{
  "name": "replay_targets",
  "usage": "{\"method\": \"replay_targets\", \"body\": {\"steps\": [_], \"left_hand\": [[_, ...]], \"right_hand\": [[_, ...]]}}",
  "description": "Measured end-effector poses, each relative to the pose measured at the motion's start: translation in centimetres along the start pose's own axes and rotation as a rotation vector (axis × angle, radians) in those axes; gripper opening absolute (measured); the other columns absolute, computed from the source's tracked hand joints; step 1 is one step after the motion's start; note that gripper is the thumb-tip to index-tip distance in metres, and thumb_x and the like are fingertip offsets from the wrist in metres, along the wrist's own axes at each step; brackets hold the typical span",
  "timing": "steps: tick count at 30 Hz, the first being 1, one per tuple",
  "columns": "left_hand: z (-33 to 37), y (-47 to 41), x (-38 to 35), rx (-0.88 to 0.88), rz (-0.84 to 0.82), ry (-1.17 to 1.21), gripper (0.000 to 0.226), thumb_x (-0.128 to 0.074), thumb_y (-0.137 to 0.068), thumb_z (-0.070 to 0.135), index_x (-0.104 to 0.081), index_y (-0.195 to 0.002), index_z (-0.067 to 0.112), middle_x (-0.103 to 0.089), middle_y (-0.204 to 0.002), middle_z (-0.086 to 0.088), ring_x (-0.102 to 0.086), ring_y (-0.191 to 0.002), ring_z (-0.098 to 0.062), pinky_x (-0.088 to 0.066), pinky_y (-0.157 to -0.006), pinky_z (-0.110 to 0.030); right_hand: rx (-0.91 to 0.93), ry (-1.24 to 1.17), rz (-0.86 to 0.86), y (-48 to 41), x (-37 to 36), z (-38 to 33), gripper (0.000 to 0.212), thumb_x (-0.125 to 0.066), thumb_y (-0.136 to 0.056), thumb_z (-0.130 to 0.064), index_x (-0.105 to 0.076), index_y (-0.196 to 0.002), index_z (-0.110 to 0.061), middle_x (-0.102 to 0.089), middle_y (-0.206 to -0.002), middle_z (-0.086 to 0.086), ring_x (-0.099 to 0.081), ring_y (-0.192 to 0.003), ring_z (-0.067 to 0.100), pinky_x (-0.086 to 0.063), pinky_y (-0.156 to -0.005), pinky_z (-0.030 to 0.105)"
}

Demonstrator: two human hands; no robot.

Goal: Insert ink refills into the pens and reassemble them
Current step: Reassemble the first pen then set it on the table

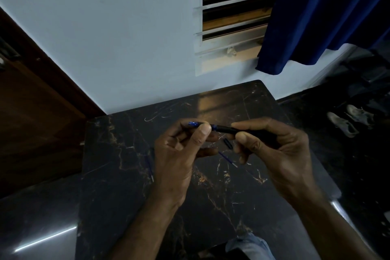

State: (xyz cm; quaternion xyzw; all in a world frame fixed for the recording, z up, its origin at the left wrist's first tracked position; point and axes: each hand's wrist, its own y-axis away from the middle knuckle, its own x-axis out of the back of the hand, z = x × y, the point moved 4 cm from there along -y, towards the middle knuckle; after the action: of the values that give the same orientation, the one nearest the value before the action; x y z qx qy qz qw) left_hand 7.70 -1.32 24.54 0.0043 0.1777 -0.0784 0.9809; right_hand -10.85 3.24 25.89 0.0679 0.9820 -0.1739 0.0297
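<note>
Above the dark marble table (147, 207) I hold one pen in both hands. My right hand (272, 150) grips the black barrel (226, 130). My left hand (181, 154) pinches the blue front piece (194, 124) at the barrel's left end, thumb on top. The two parts meet in line between my thumbs. On the table under my hands lies a small black pen part (228, 143) and a thin blue ink refill (228, 159). Another blue refill (149, 167) lies left of my left wrist.
The table stands against a pale wall, with a barred window and a blue curtain (316, 17) behind it. A wooden door (31, 122) is on the left. Shoes (346, 120) sit on the dark floor at the right.
</note>
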Motion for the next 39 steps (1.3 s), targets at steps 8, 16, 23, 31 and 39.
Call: {"method": "replay_targets", "body": {"steps": [8, 16, 23, 31, 39], "left_hand": [[-0.9, -0.1, 0.1, -0.032, -0.084, 0.039, 0.014, -0.076, -0.091, 0.02, -0.08, -0.103, 0.024, -0.081, -0.103, -0.005, -0.08, -0.098, -0.028, -0.065, -0.068, -0.031], [-1.7, 0.0, 0.6, -0.04, 0.014, 0.035, 0.013, -0.076, -0.09, 0.025, -0.08, -0.102, 0.023, -0.081, -0.101, -0.01, -0.08, -0.094, -0.025, -0.065, -0.068, -0.032], [-1.8, -0.1, 0.2, -0.024, -0.001, 0.064, 0.013, -0.078, -0.086, 0.025, -0.082, -0.099, 0.027, -0.082, -0.097, -0.007, -0.081, -0.091, -0.022, -0.065, -0.064, -0.029], [-1.8, -0.3, 0.1, -0.068, -0.012, 0.02, 0.013, -0.077, -0.09, 0.024, -0.082, -0.103, 0.025, -0.082, -0.092, -0.007, -0.08, -0.086, -0.021, -0.065, -0.065, -0.032], [-2.0, -0.5, -0.5, -0.092, -0.031, -0.026, 0.012, -0.077, -0.09, 0.023, -0.081, -0.101, 0.025, -0.081, -0.093, -0.007, -0.08, -0.086, -0.021, -0.065, -0.064, -0.03]], "right_hand": [[-0.194, 0.033, 0.029, -0.2, 0.7, 1.2, 0.028, -0.07, -0.098, -0.03, -0.073, -0.085, -0.006, -0.062, -0.049, 0.011, -0.056, -0.034, 0.025, -0.045, -0.037, 0.03], [-0.176, -0.042, -0.035, -0.5, 1.3, 1.4, 0.03, -0.075, -0.095, -0.025, -0.066, -0.121, -0.012, -0.072, -0.079, 0.017, -0.07, -0.066, 0.029, -0.057, -0.052, 0.039], [-0.177, 0.083, 0.034, -0.3, 2.1, 1.8, 0.03, -0.067, -0.1, -0.035, -0.07, -0.086, -0.01, -0.068, -0.063, 0.014, -0.066, -0.048, 0.03, -0.054, -0.046, 0.039], [-0.133, -0.041, 0.021, -0.3, 2.8, 1.2, 0.024, -0.077, -0.092, -0.02, -0.068, -0.107, -0.003, -0.076, -0.083, 0.017, -0.072, -0.07, 0.037, -0.058, -0.055, 0.036], [-0.168, -0.006, 0.021, 0.0, 3.4, 1.8, 0.024, -0.066, -0.101, -0.032, -0.072, -0.105, -0.009, -0.072, -0.071, 0.016, -0.067, -0.055, 0.037, -0.055, -0.049, 0.038]]}}
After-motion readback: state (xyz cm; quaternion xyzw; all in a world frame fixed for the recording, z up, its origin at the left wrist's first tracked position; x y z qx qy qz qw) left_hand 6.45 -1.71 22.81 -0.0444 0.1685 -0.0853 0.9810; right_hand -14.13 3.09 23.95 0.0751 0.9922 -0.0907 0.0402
